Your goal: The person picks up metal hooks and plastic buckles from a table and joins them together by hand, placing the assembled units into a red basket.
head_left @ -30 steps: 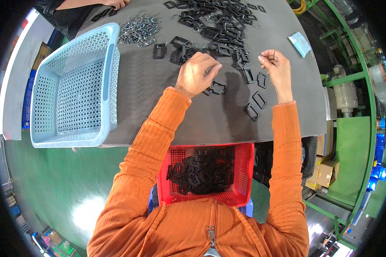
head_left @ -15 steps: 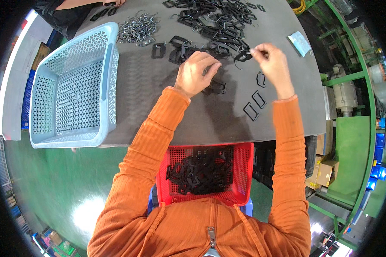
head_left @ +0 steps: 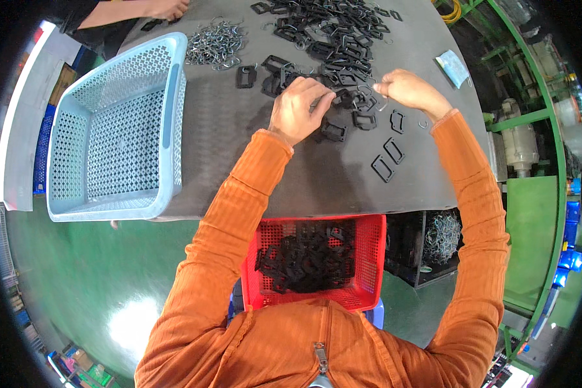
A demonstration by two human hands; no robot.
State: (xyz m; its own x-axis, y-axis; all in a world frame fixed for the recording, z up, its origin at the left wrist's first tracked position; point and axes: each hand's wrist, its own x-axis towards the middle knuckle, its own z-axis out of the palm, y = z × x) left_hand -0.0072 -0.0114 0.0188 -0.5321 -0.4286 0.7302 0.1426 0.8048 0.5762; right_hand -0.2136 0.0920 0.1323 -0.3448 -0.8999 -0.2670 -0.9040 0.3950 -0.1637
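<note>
My left hand (head_left: 299, 111) is curled above the near edge of the pile, thumb and fingertips pressed together; what they pinch is hidden. To its right, my right hand (head_left: 406, 90) pinches a thin metal hook (head_left: 384, 103) that hangs from its fingertips. A black rectangular buckle frame (head_left: 364, 120) lies between the hands, close to the hook. Another black frame (head_left: 334, 132) rests just below my left fingers. Beyond both hands spreads a heap of black frames (head_left: 326, 48) mixed with hooks. Several separate frames (head_left: 393, 150) lie on the right.
An upright light-blue basket (head_left: 174, 123) stands at the left. Behind it is a heap of metal hooks (head_left: 216, 44). A red basket (head_left: 377, 265) with black frames sits below the table edge, beside a box of hooks (head_left: 442, 236). Another person's hand (head_left: 168, 8) rests far left; a mask (head_left: 454, 68) lies right.
My right hand has turned and its forearm has swung outward to the right, uncovering the box of hooks. The black frame at its fingertips is out of its grasp. My left hand has barely shifted.
</note>
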